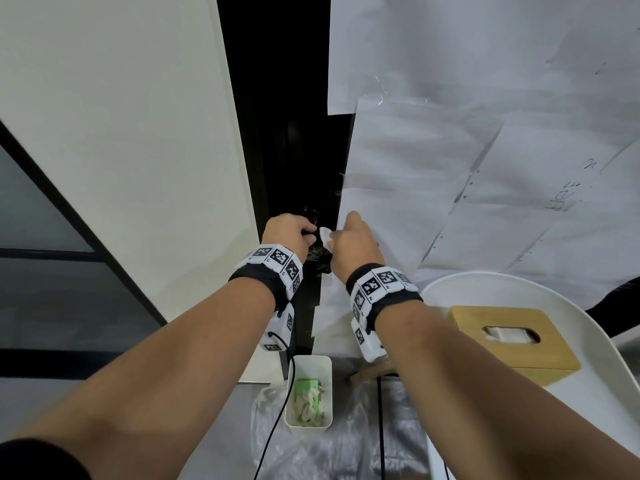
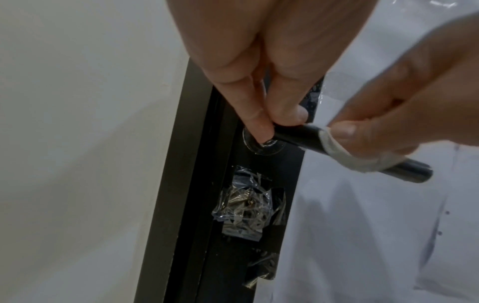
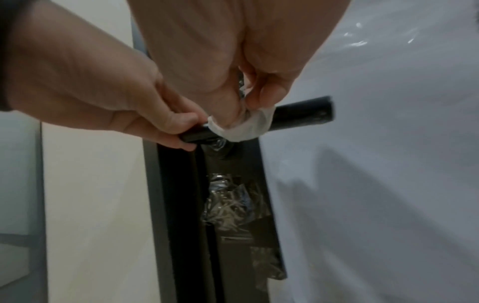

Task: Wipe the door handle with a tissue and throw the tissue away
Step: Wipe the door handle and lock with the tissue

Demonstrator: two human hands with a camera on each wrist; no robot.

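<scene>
Door handle [image 2: 298, 137]: black, round lever, sticking out from the dark door edge. Door face to the right is covered in white paper under clear film.

Left hand [image 1: 289, 232] grips the handle at its root, next to the round base plate; fingers [image 2: 259, 123] curled over the bar, steadying it.

Right hand [image 1: 355, 242] pinches a tissue [image 2: 334, 149] wrapped round the middle of the handle; thumb on top, fingers underneath in the right wrist view. Tissue sits just beside the left hand's fingers, almost touching. The free end of the handle past the tissue is bare.

Judgement: wiping under way, mid-lever; outer end looks not yet covered by the tissue.

Handling, by the look of it:
- Tissue is thin, soft, very light; bunches and may tear if dragged hard. Best held folded round the bar, pinched between thumb and fingers as now.
- Handle is rigid, smooth, probably a bit slick; a lever likely turns under downward pressure, so the hold at the root makes sense.

Below: white bin [image 1: 308, 393] on the floor, holding crumpled tissues and something green, close under the hands. Wooden tissue box [image 1: 512, 344] on a white round table [image 1: 588, 393] to the right. Crumpled clear tape [image 2: 249, 207] on the door edge below the handle.
</scene>
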